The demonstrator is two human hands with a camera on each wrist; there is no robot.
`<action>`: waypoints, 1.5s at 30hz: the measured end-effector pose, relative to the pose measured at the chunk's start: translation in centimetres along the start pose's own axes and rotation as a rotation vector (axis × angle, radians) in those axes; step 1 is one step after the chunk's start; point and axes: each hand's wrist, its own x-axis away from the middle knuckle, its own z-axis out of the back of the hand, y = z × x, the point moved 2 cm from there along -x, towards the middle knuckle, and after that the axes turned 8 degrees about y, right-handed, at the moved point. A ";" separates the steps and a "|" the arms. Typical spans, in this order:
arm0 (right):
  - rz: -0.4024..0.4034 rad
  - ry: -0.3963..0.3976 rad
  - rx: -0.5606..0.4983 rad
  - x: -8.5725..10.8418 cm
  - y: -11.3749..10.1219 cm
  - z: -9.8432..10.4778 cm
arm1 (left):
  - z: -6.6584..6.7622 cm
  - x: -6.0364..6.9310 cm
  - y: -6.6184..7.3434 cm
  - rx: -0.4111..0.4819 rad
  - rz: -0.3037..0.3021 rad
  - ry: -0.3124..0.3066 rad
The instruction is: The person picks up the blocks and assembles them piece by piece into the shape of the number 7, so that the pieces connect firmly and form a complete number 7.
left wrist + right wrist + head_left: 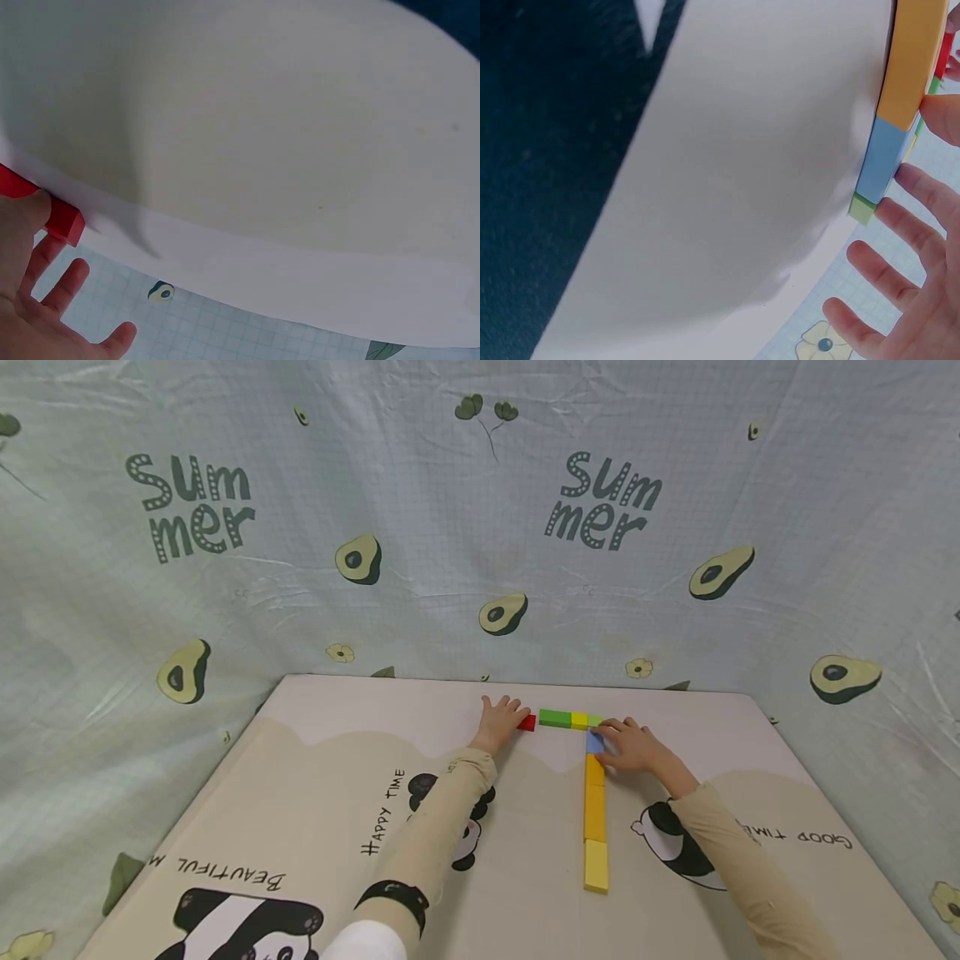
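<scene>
At the far side of the table, my left hand (499,725) pinches a red block (69,223) between thumb and fingers, its other fingers spread. The red block lies just left of a row made of a green block (555,718), a small yellow block (580,721) and a light green block (862,209). My right hand (637,748) is beside the corner where a column meets this row. Its thumb and straight fingertips touch the sides of the orange block (911,67) and blue block (884,161).
The column runs toward me through orange blocks (595,810) to a yellow block (596,866) at its near end. Panda drawings (255,922) and lettering cover the tabletop cloth. An avocado-patterned curtain (420,627) hangs behind the table's far edge.
</scene>
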 end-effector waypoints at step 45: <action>-0.022 -0.030 0.055 -0.1 -0.1 -0.2 | 32.4 14.3 -0.8 0.054 -0.147 -0.053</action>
